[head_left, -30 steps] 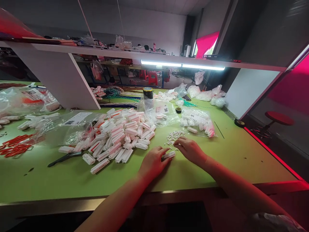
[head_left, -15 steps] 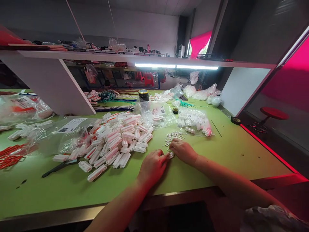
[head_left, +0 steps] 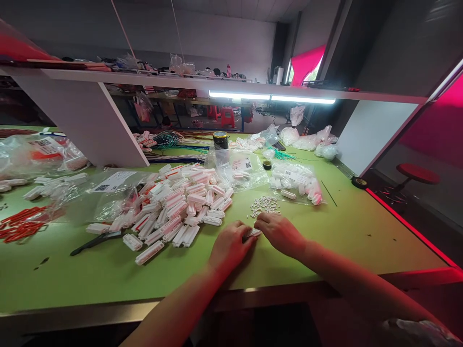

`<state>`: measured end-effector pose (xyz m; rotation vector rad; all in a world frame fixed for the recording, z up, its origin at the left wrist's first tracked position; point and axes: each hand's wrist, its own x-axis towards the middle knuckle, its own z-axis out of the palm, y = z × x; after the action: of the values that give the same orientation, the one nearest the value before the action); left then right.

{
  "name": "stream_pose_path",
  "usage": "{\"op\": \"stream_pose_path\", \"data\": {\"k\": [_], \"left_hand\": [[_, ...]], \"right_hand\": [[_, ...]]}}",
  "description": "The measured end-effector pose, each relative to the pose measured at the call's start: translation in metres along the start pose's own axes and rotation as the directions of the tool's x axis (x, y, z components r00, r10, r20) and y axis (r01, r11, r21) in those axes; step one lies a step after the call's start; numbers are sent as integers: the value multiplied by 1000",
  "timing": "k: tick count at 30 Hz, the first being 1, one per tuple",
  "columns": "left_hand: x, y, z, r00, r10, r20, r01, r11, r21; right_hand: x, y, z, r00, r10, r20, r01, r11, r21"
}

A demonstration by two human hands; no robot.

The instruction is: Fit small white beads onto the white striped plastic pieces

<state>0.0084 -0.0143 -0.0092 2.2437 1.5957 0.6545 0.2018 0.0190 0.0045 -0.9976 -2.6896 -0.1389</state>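
My left hand [head_left: 228,246] is closed around a small white plastic connector housing [head_left: 254,233], low over the green table. The housing's dotted face and one end show beyond my thumb and fingers. Right beside it, my right hand [head_left: 281,235] has its fingers pinched together at the housing's end; whatever they pinch is too small or hidden. Just behind both hands lies a scatter of tiny white pieces [head_left: 265,206]. To the left is a large heap of white connector housings [head_left: 181,200], some with orange or red strips.
Clear bags of parts [head_left: 294,180] lie behind the small pieces. Black tape rolls [head_left: 266,165] sit among bags and wire bundles [head_left: 170,140]. A black-handled tool [head_left: 90,245] and orange loops [head_left: 21,224] lie left. A shelf [head_left: 235,87] with a lit tube spans the table.
The view has shifted slightly. The housing in my left hand now sits tilted, showing more of its dotted face. My right fingertips have moved from the small pieces' edge closer to the housing.
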Motion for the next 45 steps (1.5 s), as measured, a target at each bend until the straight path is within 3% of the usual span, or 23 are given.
{"op": "stream_pose_path", "data": {"k": [4, 8, 11, 17, 22, 26, 29, 33, 36, 40, 45], "left_hand": [[1, 2, -2, 1000, -19, 11, 18, 1000, 20], [1, 4, -3, 999, -23, 24, 22, 999, 39], [1, 3, -2, 999, -32, 28, 31, 999, 33], [-2, 1, -1, 1000, 23, 8, -23, 997, 70], [-4, 6, -5, 989, 121, 80, -134, 976, 172], [-5, 8, -5, 988, 129, 81, -144, 968, 206], [-4, 5, -3, 992, 111, 66, -122, 976, 182], [-2, -2, 0, 999, 29, 19, -31, 993, 112], [0, -4, 1, 1000, 5, -14, -4, 997, 82], [1, -3, 1, 1000, -3, -1, 3, 996, 85], [2, 0, 0, 1000, -13, -4, 13, 996, 92]], "right_hand": [[3, -8, -4, 995, -86, 57, 95, 979, -179], [5, -16, -5, 988, -137, 74, 150, 964, -222], [4, -13, -3, 995, -90, 53, 96, 988, -124], [4, 18, 8, 977, 203, -67, -190, 968, 163], [17, 25, 22, 981, 192, 7, -190, 964, 186], [24, 22, 27, 972, 226, 67, -234, 953, 191], [22, 22, 25, 969, 244, 31, -242, 928, 284], [15, 20, 15, 977, 189, -95, -138, 911, 388], [10, 15, 6, 988, 107, -112, -67, 948, 312], [7, 5, -1, 999, 26, -34, -24, 996, 82], [10, -6, -6, 996, -83, 43, 88, 985, -147]]}}
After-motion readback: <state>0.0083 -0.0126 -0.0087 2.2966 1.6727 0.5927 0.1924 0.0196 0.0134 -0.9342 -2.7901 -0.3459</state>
